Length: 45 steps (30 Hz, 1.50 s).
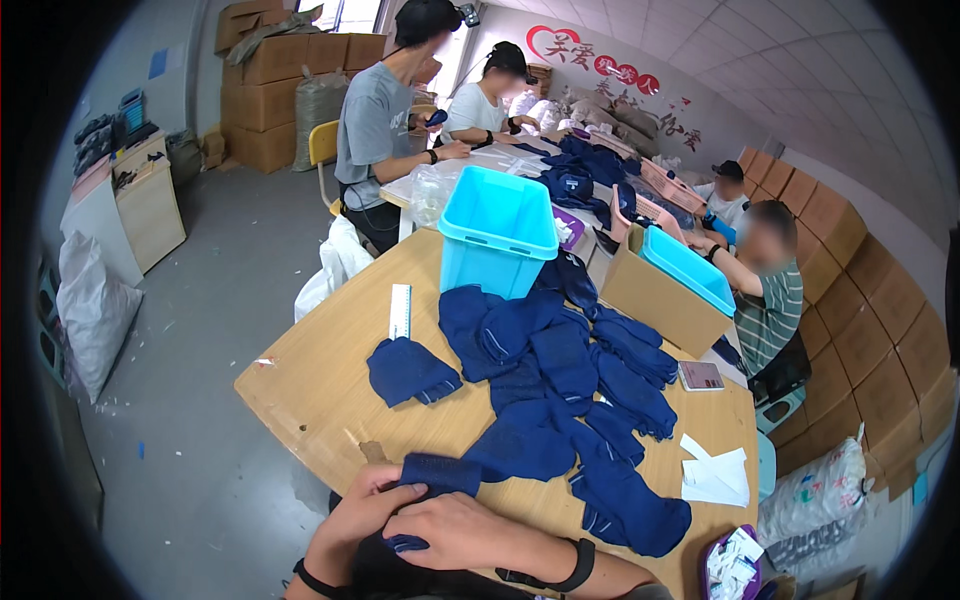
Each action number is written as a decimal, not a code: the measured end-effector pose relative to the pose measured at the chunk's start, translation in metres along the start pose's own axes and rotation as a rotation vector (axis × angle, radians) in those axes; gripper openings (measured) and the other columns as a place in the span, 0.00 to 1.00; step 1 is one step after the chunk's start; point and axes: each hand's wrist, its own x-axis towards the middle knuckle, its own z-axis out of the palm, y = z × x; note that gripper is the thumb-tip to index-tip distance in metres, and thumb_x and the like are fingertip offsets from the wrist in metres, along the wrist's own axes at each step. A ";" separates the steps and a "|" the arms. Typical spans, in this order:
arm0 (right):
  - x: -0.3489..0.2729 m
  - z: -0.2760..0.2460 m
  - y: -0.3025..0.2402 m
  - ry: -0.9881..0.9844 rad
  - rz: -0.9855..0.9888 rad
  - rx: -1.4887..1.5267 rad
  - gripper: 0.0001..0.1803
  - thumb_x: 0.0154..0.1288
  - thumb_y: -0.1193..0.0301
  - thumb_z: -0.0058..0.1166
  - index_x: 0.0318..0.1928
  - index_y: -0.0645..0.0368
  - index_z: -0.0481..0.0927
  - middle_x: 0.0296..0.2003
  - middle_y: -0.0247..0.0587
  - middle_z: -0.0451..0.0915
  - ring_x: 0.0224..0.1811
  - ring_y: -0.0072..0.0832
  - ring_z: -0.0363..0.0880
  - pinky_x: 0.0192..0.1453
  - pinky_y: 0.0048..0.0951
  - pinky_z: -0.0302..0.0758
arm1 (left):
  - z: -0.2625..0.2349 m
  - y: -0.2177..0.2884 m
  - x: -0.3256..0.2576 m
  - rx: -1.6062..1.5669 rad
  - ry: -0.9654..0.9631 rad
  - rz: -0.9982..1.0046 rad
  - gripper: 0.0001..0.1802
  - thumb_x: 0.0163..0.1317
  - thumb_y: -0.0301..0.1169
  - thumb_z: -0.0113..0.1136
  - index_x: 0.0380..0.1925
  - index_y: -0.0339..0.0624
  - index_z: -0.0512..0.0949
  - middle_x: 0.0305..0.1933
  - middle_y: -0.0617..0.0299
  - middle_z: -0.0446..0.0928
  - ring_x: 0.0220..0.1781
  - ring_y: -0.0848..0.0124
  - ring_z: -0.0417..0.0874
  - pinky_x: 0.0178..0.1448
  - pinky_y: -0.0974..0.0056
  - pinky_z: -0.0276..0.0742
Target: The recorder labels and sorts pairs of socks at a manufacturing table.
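At the table's near edge, my left hand [362,508] grips a navy sock [440,474], thumb laid across it. My right hand [460,528] is closed over the same sock's lower part, and a bit of navy fabric pokes out under its fingers. The two hands touch. Just beyond them spreads a loose heap of navy socks [545,350], some overlapping. A small separate stack of navy socks [410,372] lies to the left, with a white ruler [400,312] behind it.
A light blue bin [495,250] stands behind the heap. Right of it is a cardboard box [660,310] with another blue bin inside. A phone [701,376], white paper [718,478] and a purple basket of labels [735,568] line the right side. Several people work at farther tables.
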 end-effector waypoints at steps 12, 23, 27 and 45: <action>-0.003 -0.012 -0.003 -0.179 0.131 0.044 0.18 0.56 0.68 0.61 0.47 0.57 0.80 0.33 0.43 0.82 0.38 0.38 0.82 0.41 0.37 0.77 | -0.002 -0.006 0.000 -0.039 0.016 -0.006 0.08 0.63 0.21 0.58 0.40 0.28 0.81 0.34 0.64 0.81 0.35 0.80 0.78 0.38 0.74 0.74; -0.041 -0.087 0.009 0.193 0.252 0.125 0.18 0.57 0.61 0.61 0.39 0.65 0.83 0.29 0.49 0.83 0.31 0.41 0.83 0.38 0.34 0.77 | 0.007 -0.012 0.001 -0.198 0.145 0.169 0.10 0.53 0.16 0.62 0.37 0.27 0.83 0.40 0.56 0.84 0.39 0.73 0.83 0.45 0.70 0.77; -0.039 -0.082 0.020 0.241 0.396 0.158 0.29 0.59 0.48 0.58 0.38 0.68 0.83 0.28 0.52 0.81 0.32 0.47 0.82 0.41 0.41 0.75 | 0.005 -0.011 0.001 -0.058 0.079 0.144 0.10 0.52 0.14 0.64 0.35 0.28 0.84 0.37 0.57 0.85 0.38 0.75 0.82 0.45 0.71 0.78; -0.021 -0.060 0.025 0.342 0.259 0.415 0.15 0.57 0.71 0.66 0.46 0.60 0.84 0.27 0.29 0.81 0.24 0.11 0.65 0.27 0.19 0.66 | 0.010 0.001 -0.005 0.173 -0.169 0.209 0.16 0.57 0.24 0.66 0.46 0.32 0.79 0.42 0.63 0.81 0.45 0.75 0.79 0.51 0.68 0.74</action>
